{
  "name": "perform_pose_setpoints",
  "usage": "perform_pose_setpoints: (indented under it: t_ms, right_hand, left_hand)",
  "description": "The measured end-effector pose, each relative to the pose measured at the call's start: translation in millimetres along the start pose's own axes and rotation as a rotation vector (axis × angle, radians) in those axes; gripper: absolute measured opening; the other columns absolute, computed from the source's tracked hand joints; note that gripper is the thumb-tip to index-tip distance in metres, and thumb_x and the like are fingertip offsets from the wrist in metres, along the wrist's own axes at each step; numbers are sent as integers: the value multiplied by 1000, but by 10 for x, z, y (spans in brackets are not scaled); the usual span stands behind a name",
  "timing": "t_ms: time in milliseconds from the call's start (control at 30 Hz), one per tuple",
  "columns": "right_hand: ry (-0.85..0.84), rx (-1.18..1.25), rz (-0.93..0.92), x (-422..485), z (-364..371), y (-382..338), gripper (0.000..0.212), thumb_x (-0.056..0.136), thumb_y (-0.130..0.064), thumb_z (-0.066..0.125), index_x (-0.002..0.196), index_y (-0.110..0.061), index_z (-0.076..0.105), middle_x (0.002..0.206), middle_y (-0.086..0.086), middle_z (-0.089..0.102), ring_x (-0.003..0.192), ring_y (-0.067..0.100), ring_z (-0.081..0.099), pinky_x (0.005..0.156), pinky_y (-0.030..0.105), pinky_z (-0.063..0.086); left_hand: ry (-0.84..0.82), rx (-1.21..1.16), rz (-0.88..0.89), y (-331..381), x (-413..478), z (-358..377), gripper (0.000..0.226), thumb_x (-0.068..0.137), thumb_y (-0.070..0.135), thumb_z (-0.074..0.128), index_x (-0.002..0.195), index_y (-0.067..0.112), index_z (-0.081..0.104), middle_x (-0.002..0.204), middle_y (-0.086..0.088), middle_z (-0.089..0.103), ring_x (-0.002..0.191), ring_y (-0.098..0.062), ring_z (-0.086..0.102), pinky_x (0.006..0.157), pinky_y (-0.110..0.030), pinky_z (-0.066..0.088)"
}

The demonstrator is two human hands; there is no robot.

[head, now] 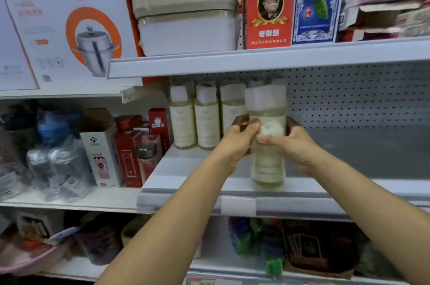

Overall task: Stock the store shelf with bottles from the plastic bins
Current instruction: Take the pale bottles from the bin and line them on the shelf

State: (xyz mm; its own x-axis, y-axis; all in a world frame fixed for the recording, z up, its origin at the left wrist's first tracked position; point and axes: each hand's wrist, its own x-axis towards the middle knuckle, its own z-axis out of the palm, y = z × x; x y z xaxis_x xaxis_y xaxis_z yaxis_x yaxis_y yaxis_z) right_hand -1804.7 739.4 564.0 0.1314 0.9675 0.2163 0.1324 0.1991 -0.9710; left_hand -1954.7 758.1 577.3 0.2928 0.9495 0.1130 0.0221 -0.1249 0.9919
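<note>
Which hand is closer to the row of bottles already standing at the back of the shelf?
Left. The left hand grips the held bottle on the side next to the row of bottles; the right hand grips its far side, away from the row.

Premises: retail shop, general merchandise. Evidence: metal gondola shelving w/ white perforated back panel and price-tag rail along front edge of shelf. Identical pale bottles lined in a row, faced forward, white caps. Boxed steamer pot in printed retail carton, brand lettering "COBOS" on top. Upper shelf: stacked plastic containers in wrap, red and blue printed boxes w/ Chinese text. Adjacent bay: red boxed goods, glass flask, wrapped bottles w/ hang tags. Lower tier: mixed packaged items, blurred, not identifiable
</note>
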Motion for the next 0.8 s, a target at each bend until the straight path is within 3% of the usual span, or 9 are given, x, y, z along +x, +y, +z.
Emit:
perform_pose_setpoints:
  t_ms: [133, 267, 333, 433, 533, 600, 700, 800]
  right_hand:
    - [52, 11, -29, 183, -99, 198, 67, 64, -5, 88, 122, -14, 55, 109, 1, 71, 103, 16, 67, 82, 28, 54]
    - [58, -45, -74, 420, -116, 293, 64, 66, -14, 90, 118, -22, 54, 99, -15, 68, 85, -6, 64, 61, 12, 50]
    - [38, -71, -82, 563, -145, 348, 67, 68, -19, 89, 122, -22, 50, 102, -15, 66, 87, -5, 64, 66, 17, 52]
    - [1, -139, -88, 784, -224, 426, 70, 71, -19, 88, 127, -18, 46, 113, -8, 65, 101, 7, 65, 84, 34, 55]
    - [-4, -200, -80, 977, -259, 467, 69, 71, -22, 87, 125, -13, 46, 115, -2, 66, 105, 13, 66, 90, 40, 56]
    - [8, -228, -57, 1105, -256, 494, 80, 60, -37, 89, 124, -13, 47, 116, -2, 66, 106, 15, 66, 91, 42, 57]
    - [9, -257, -59, 1326, -273, 588, 95, 46, -54, 85, 126, -20, 50, 119, -5, 67, 107, 14, 66, 92, 45, 56]
    - [24, -268, -39, 1408, -243, 567, 93, 51, -48, 87, 131, -21, 47, 125, -4, 65, 112, 16, 64, 96, 46, 54]
  left_hand:
    - [0, -2, 38, -176, 212, 129, 23, 104, 33, 49, 127, 36, 49, 115, 8, 65, 109, -14, 63, 81, -23, 53]
    - [26, 23, 34, -334, 440, 217, 40, 103, 37, 49, 143, 36, 43, 135, 2, 60, 120, -18, 58, 95, -34, 52]
    - [49, 81, -3, -402, 570, 268, 47, 103, 38, 46, 149, 38, 36, 137, 1, 58, 117, -20, 58, 101, -42, 50]
    - [90, 76, -81, -494, 695, 331, 44, 106, 39, 34, 150, 41, 33, 130, 5, 56, 102, -14, 56, 103, -41, 47]
    - [57, -21, -110, -631, 814, 362, 42, 107, 41, 31, 149, 38, 34, 127, 14, 48, 114, -6, 48, 110, -36, 39]
    - [37, -56, -102, -726, 909, 370, 36, 108, 33, 34, 143, 36, 41, 127, 18, 51, 120, -4, 47, 111, -33, 38]
    - [49, -27, -78, -865, 1081, 381, 40, 103, 15, 43, 142, 25, 48, 132, 5, 63, 124, -14, 58, 109, -37, 45]
    - [98, -21, -144, -917, 1199, 390, 49, 99, 13, 52, 147, 21, 42, 135, -3, 61, 124, -20, 57, 108, -41, 46]
